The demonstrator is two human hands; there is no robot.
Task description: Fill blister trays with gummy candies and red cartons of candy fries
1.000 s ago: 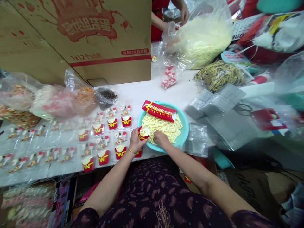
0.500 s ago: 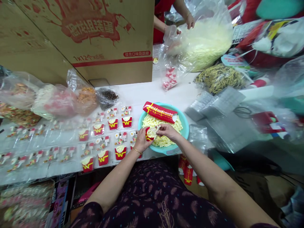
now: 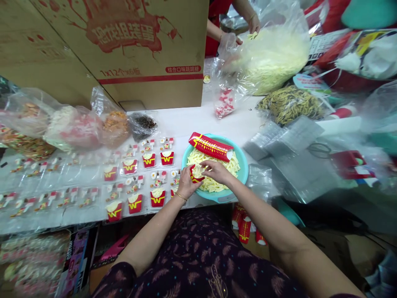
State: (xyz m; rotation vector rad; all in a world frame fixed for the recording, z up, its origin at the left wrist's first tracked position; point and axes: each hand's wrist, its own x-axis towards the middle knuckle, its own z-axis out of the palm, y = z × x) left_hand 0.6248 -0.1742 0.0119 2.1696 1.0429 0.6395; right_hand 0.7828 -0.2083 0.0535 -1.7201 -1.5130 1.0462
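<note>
My left hand [image 3: 187, 184] is closed around a small red french fry carton [image 3: 196, 179] with yellow marks, held over the near left part of a turquoise basin [image 3: 246, 176]. Pale yellow toy french fries [image 3: 214, 185] fill the basin, and some stick out of the carton's mouth. At that mouth, the fingers of my right hand [image 3: 217, 170] are pinched on the pale fries; the exact piece between the tips is hard to see. A nested stack of flat red cartons [image 3: 211, 146] lies across the fries at the basin's far side.
Clear trays with filled red cartons [image 3: 157, 198] and tiny toy foods line the table to the left. Bags of small pieces [image 3: 114, 124] stand behind them, before a large cardboard box [image 3: 149, 91]. A co-worker's hand [image 3: 254, 24] is at a big fries bag [image 3: 273, 58]. Plastic trays [image 3: 297, 165] lie right.
My right fingertips have moved slightly left, in against the mouth of the carton. My left hand still holds the carton. The co-worker's hand now has pale fries at its fingers.
</note>
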